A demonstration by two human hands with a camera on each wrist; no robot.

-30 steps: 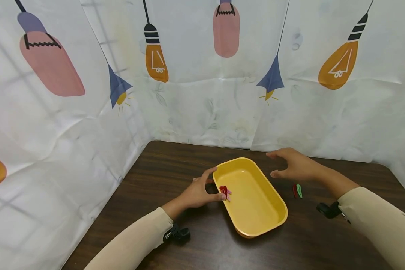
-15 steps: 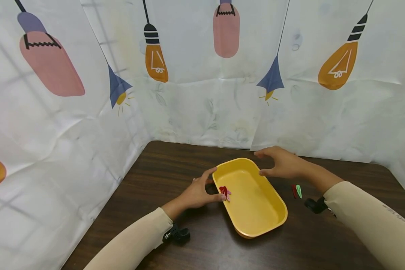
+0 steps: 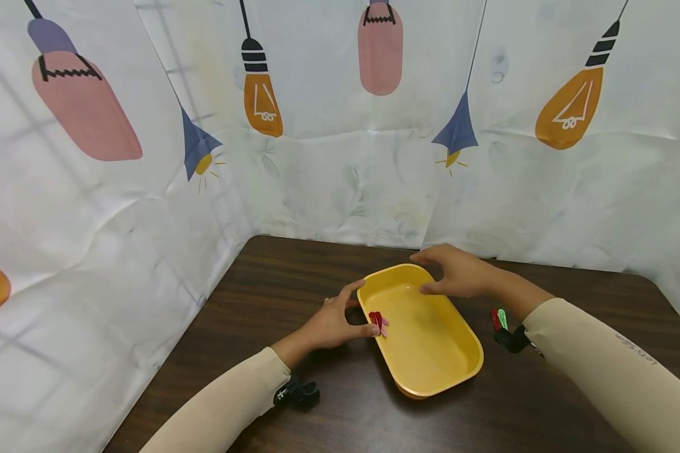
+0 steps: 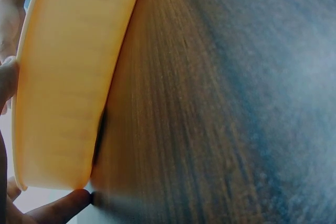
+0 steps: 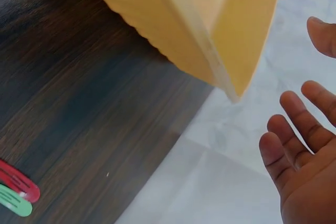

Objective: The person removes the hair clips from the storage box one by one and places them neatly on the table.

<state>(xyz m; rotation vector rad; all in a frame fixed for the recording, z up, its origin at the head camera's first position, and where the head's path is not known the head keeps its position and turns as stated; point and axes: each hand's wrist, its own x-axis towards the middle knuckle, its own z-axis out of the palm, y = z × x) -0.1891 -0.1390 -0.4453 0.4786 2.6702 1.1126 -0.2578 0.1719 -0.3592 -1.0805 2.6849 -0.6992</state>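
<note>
Yellow tray, left hand gripping its edge, right hand loosely spread near the far corner

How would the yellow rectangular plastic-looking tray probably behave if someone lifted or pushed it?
The yellow tray is likely fairly stiff: its walls look unbent where the left hand touches them. Its thin rim suggests it is light for its size. Wider than it is tall, it would probably slide rather than tip.

The right hand has moved toward the tray.
</note>
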